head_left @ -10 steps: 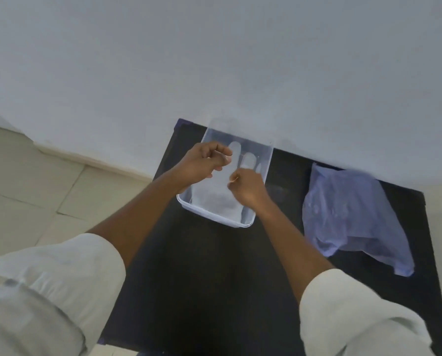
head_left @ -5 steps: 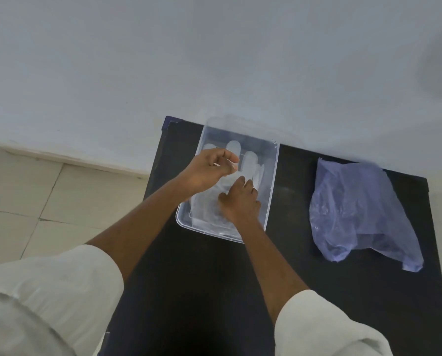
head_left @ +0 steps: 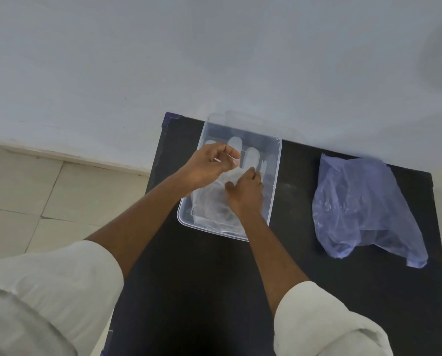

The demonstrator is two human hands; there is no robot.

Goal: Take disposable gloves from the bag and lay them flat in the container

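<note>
A clear plastic container [head_left: 275,181] stands at the far edge of the black table [head_left: 202,291]. A translucent white glove [head_left: 252,155] lies inside it, fingers pointing toward the wall. My left hand [head_left: 209,165] hovers over the container's left half, its curled fingers and thumb pinching thin glove film. My right hand [head_left: 245,192] lies palm down on the glove in the container's middle, fingers stretched forward and thumb out to the left. The crumpled blue plastic bag [head_left: 361,206] rests on the table to the right, apart from both hands; I cannot make out what it holds.
A pale wall [head_left: 214,60] rises right behind the table and container. Tiled floor [head_left: 47,191] lies to the left, below the table's left edge. Bare black tabletop stretches between the container and me, and between container and bag.
My right hand went from a pinching fist above the container to lying flat on the glove inside it. My left hand stayed over the container, still pinching film.
</note>
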